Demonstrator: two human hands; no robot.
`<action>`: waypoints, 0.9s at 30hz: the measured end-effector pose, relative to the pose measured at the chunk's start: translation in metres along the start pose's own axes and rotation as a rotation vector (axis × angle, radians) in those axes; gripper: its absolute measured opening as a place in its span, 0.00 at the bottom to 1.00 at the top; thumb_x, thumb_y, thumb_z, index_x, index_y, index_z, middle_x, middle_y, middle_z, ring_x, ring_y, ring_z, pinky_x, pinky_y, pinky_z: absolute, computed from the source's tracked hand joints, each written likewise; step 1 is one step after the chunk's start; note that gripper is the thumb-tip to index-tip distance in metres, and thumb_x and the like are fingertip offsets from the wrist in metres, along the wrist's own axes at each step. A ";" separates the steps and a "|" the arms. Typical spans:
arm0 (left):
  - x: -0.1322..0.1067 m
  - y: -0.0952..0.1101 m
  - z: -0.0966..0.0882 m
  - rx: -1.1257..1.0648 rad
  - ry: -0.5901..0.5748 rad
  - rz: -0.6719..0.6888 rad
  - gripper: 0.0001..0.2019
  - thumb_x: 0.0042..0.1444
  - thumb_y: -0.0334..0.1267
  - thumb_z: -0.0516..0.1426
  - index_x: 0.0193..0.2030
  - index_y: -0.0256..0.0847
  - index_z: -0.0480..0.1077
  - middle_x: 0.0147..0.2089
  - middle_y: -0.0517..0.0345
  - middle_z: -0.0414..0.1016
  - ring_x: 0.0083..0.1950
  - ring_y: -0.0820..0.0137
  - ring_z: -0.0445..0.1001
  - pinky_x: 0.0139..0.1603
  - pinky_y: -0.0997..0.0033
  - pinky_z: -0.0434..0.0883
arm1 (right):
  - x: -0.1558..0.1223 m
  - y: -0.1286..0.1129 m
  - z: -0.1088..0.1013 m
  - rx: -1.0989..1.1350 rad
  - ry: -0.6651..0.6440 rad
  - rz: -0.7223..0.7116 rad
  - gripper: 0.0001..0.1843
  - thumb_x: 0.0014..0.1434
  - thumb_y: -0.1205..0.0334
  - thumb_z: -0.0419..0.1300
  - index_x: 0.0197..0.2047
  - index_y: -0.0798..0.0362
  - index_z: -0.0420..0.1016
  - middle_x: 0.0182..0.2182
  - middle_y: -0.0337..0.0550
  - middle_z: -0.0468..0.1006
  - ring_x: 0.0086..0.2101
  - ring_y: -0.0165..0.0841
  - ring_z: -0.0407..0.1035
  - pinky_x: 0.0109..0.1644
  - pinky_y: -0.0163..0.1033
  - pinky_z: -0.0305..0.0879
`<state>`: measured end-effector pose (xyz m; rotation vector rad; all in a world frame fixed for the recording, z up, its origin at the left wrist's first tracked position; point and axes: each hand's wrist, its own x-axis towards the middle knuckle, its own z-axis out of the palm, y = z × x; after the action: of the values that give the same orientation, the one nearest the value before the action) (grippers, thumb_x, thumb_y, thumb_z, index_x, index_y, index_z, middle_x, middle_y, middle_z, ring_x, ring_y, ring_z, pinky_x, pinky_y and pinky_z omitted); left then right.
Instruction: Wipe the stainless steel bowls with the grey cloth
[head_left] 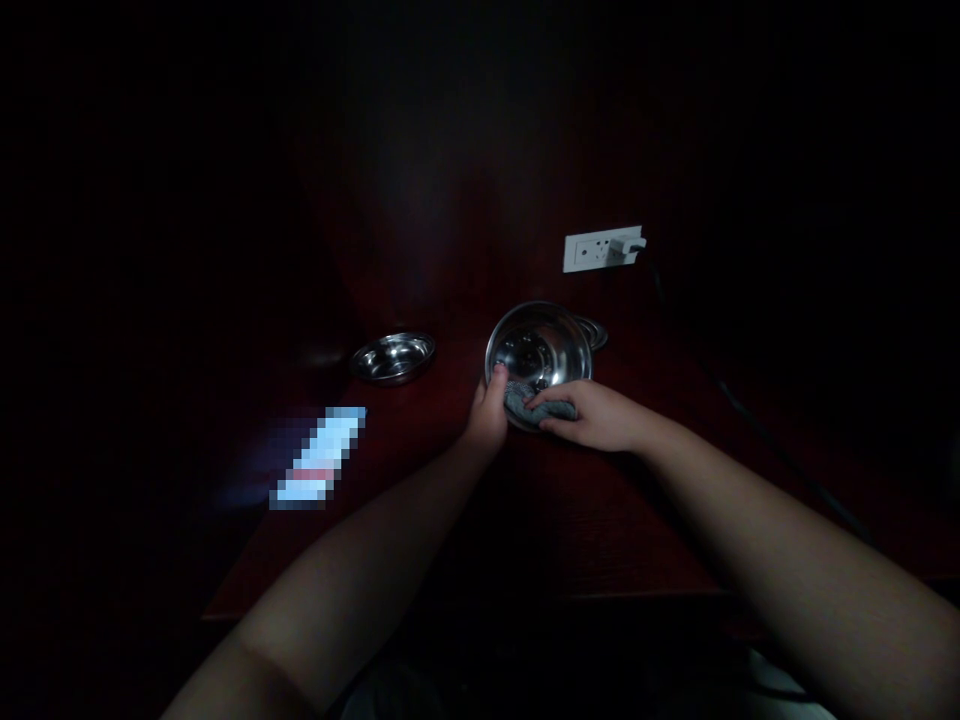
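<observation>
A shiny metal bowl (551, 335) is tilted so that its inside faces me. My left hand (489, 412) grips its left rim, the thumb over the edge and the other fingers mostly hidden behind. With my right hand (592, 415) I press a grey cloth (551, 408) against the lower inside of the bowl, fingers closed on the cloth. Partly hidden behind the bowl's right side lies another round metal piece (598, 333). To the left, a shallow metal dish (394, 358) stands apart from both hands.
The dark red table (600, 540) has its front edge near me. At left lies a bright, pixelated rectangle (322, 460). A white wall socket (585, 252) holds a plug (628, 245), and a dark cable (757, 425) runs down the right side. The surroundings are very dark.
</observation>
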<state>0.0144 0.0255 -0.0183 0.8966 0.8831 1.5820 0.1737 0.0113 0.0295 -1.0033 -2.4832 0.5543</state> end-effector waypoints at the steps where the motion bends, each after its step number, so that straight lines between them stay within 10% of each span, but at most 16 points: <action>1: 0.000 0.001 0.000 0.000 0.000 0.003 0.27 0.48 0.56 0.56 0.49 0.38 0.69 0.51 0.47 0.73 0.55 0.59 0.69 0.57 0.58 0.63 | 0.000 0.000 0.000 0.002 0.002 -0.001 0.18 0.52 0.59 0.56 0.46 0.51 0.74 0.39 0.42 0.78 0.37 0.35 0.71 0.45 0.40 0.64; 27: -0.003 0.003 0.002 0.001 0.009 0.011 0.27 0.48 0.55 0.56 0.49 0.37 0.69 0.52 0.46 0.72 0.54 0.58 0.69 0.56 0.59 0.64 | -0.001 0.000 0.001 -0.001 0.009 0.016 0.18 0.52 0.58 0.57 0.47 0.50 0.74 0.38 0.42 0.78 0.37 0.35 0.71 0.45 0.40 0.64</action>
<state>0.0155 0.0225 -0.0152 0.8967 0.8865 1.5965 0.1741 0.0110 0.0287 -1.0249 -2.4701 0.5525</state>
